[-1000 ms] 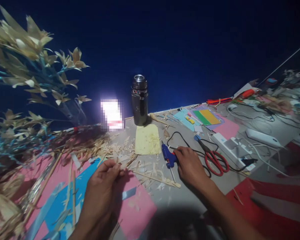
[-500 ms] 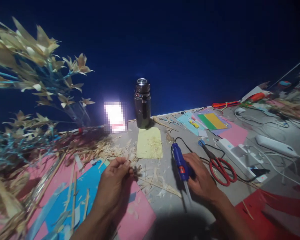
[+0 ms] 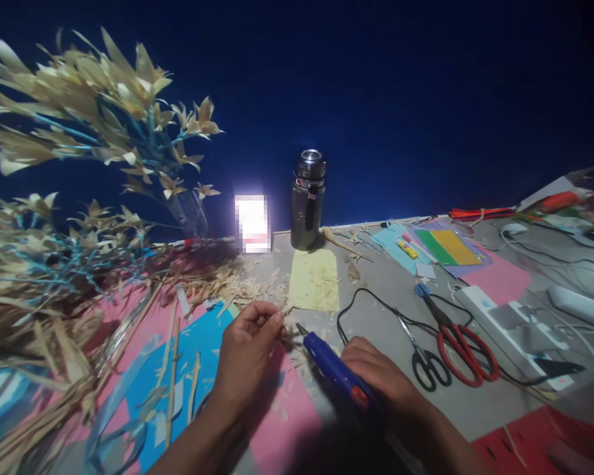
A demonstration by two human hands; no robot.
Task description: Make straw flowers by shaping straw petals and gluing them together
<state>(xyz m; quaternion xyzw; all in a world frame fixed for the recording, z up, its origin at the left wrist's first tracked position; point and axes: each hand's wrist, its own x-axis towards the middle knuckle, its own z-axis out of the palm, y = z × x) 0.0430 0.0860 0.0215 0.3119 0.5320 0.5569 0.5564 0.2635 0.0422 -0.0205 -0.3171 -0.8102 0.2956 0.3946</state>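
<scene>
My left hand (image 3: 252, 343) is closed in a pinch over the pink and blue sheets, on a small piece that is too blurred to make out. A blue glue gun (image 3: 339, 369) lies in my right hand (image 3: 381, 373), whose fingers are wrapped round its body. The gun's dark nozzle points up and left, just right of my left fingertips, with a small gap between. Beyond both hands lies a yellow sheet (image 3: 309, 277) with dried glue and scraps on it.
A dark flask (image 3: 307, 204) stands at the back, beside a blurred bright panel (image 3: 253, 224). Dried-leaf flowers (image 3: 143, 119) fill the left. Red scissors (image 3: 468, 353), black scissors (image 3: 428, 366), a power strip (image 3: 509, 330) and cables lie right. Blue paper (image 3: 178, 376) holds sticks and scraps.
The glue gun has tilted, its nozzle now toward my left fingertips. The view has shifted, so things on the table appear further right. Black scissors now show beside the red ones.
</scene>
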